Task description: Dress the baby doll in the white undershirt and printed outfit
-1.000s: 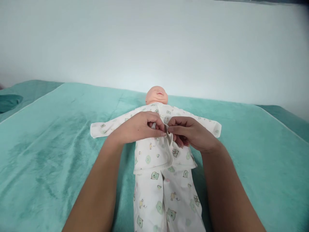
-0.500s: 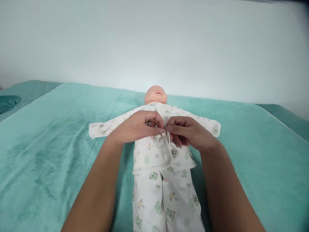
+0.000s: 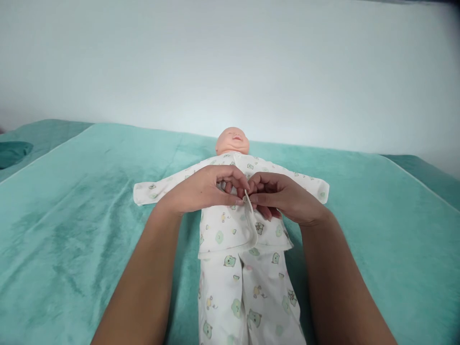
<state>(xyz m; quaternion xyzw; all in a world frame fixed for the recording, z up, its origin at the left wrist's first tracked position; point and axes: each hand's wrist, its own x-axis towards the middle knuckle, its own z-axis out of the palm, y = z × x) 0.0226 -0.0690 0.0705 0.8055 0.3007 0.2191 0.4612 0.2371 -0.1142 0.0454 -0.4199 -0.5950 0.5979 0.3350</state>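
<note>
A baby doll (image 3: 233,140) lies on its back, head away from me, in a white printed jacket (image 3: 223,232) and matching trousers (image 3: 223,282). At the middle of its chest my left hand (image 3: 208,189) pinches the jacket's front edge between thumb and fingers. My right hand (image 3: 282,196) is closed on the same front opening from the other side, its thumb and fingertips almost touching the left ones. Between the fingertips a small round button (image 3: 246,199) shows beside the raised edge. Just what each fingertip presses is partly hidden.
A teal plush blanket (image 3: 89,215) covers the surface under the doll, with soft wrinkles on the left. Behind it rises a pale wall (image 3: 230,62). The doll's sleeves (image 3: 319,190) stretch out to both sides.
Both hands stay at the jacket front. The fingertips have shifted slightly, and the cloth edge with the small button now stands up between them. The doll lies as before.
</note>
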